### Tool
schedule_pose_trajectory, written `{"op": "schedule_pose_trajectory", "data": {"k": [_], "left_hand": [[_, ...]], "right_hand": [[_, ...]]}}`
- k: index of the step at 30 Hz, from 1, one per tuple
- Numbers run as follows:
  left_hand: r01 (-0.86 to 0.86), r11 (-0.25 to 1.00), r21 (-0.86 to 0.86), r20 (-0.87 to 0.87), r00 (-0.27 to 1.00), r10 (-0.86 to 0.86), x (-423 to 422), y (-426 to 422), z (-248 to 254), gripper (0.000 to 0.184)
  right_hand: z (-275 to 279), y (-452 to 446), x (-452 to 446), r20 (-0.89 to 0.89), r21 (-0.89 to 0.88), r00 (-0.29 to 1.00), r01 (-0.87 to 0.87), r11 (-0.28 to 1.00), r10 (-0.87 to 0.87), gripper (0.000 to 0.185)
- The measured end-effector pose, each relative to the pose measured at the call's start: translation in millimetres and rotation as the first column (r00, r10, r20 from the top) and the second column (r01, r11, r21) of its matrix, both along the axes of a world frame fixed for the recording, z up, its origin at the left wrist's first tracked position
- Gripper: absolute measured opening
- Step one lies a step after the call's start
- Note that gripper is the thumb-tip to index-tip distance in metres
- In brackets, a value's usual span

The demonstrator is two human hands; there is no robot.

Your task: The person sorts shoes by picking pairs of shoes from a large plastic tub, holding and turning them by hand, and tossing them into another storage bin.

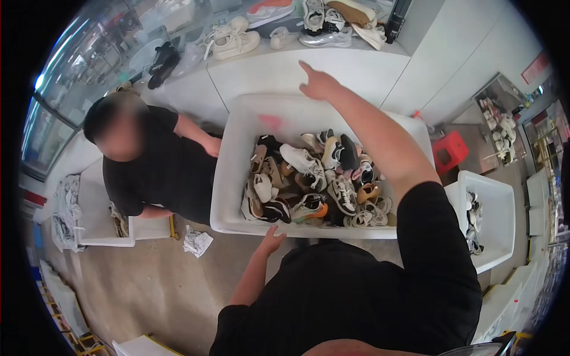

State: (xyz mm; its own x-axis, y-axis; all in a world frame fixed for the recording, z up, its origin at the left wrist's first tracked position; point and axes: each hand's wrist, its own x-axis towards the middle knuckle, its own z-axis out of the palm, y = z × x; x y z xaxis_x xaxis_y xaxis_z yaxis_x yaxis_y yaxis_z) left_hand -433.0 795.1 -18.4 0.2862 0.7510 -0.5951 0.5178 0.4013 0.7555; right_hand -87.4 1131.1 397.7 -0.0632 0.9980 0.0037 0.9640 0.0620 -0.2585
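A large white tub [222, 202] full of mixed shoes [309, 178] stands in front of me. My right hand [320, 83] is raised above the tub's far edge, its index finger stretched out toward the shoes on the ledge, and nothing is in it. At the tub's near edge is my left hand [273, 239], with fingers apart and no object visible in it. White sneakers [233, 39] and other shoes rest on the white ledge [261, 74] beyond the tub.
A person [172, 160] in black stands at the tub's left side, one hand near its rim. Crumpled paper [197, 241] lies on the floor. To the right are a red stool [450, 149] and another white tub [502, 207] with shoes. Dark shoes [163, 64] sit farther left.
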Motion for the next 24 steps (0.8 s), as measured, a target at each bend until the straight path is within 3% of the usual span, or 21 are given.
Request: {"op": "schedule_pose_trajectory", "data": {"k": [3, 6, 7, 8, 10, 12, 13, 14, 15, 16, 17, 22, 24], "left_hand": [[0.033, 0.999, 0.004, -0.018, 0.999, -0.033, 13.8, -4.8, 16.0, 0.084], [0.044, 0.997, -0.055, -0.134, 0.99, -0.051, 18.9, -1.5, 35.6, 0.086], [0.061, 0.995, -0.075, -0.136, 0.988, -0.071, 18.3, 0.7, 34.1, 0.085], [0.084, 0.995, -0.052, -0.109, 0.99, -0.089, 12.5, 2.2, -2.1, 0.083], [0.033, 0.989, -0.144, -0.103, 0.994, -0.048, 19.5, 3.1, 37.4, 0.079], [0.049, 0.989, -0.139, -0.082, 0.995, -0.061, 15.3, 4.6, 24.9, 0.077], [0.074, 0.988, -0.133, -0.082, 0.993, -0.085, 16.0, 8.7, 25.7, 0.077], [0.075, 0.988, -0.135, -0.063, 0.994, -0.084, 19.0, 9.0, 28.1, 0.077], [0.077, 0.986, -0.145, -0.051, 0.995, -0.085, 14.1, 7.8, 29.5, 0.077], [0.096, 0.985, -0.143, -0.052, 0.993, -0.104, 12.0, 10.6, 24.5, 0.077], [0.136, 0.983, -0.119, -0.089, 0.985, -0.147, 12.9, 15.4, 15.1, 0.077], [0.365, 0.931, 0.008, -0.222, 0.908, -0.354, 24.7, 50.0, -1.9, 0.08], [0.433, 0.901, 0.023, -0.274, 0.87, -0.411, 33.4, 64.7, 1.0, 0.077]], "right_hand": [[38.0, 23.7, -1.0, 0.08, -0.034, 0.994, 0.076, 0.997, -0.073, 0.088], [40.5, 15.5, 44.8, 0.205, -0.028, 0.967, 0.161, 0.987, -0.152, 0.09], [41.7, 6.2, 76.0, 0.23, -0.02, 0.948, 0.23, 0.973, -0.22, 0.09], [43.0, -8.3, 115.4, 0.28, -0.017, 0.906, 0.335, 0.942, -0.317, 0.083], [32.8, -39.1, 224.1, 0.359, -0.021, 0.79, 0.54, 0.842, -0.497, 0.067], [18.0, -90.9, 364.9, 0.45, 0.003, 0.641, 0.696, 0.718, -0.622, 0.044], [36.4, -145.1, 401.3, 0.372, 0.05, 0.513, 0.821, 0.568, -0.774, 0.045], [35.2, -201.2, 448.8, 0.265, 0.238, 0.423, 0.842, 0.484, -0.867, 0.044], [66.5, -249.3, 464.9, 0.248, 0.126, 0.252, 0.949, 0.289, -0.936, 0.046], [90.6, -296.6, 463.3, 0.257, 0.077, 0.18, 0.976, 0.206, -0.95, 0.049], [95.7, -338.8, 488.3, 0.42, 0.07, 0.194, 0.967, 0.245, -0.887, 0.054], [98.6, -480.2, 525.0, 0.468, 0.048, 0.094, 0.99, 0.132, -0.879, 0.074], [100.2, -515.2, 518.4, 0.214, 0.117, -0.021, 0.993, 0.004, -0.977, 0.082]]}}
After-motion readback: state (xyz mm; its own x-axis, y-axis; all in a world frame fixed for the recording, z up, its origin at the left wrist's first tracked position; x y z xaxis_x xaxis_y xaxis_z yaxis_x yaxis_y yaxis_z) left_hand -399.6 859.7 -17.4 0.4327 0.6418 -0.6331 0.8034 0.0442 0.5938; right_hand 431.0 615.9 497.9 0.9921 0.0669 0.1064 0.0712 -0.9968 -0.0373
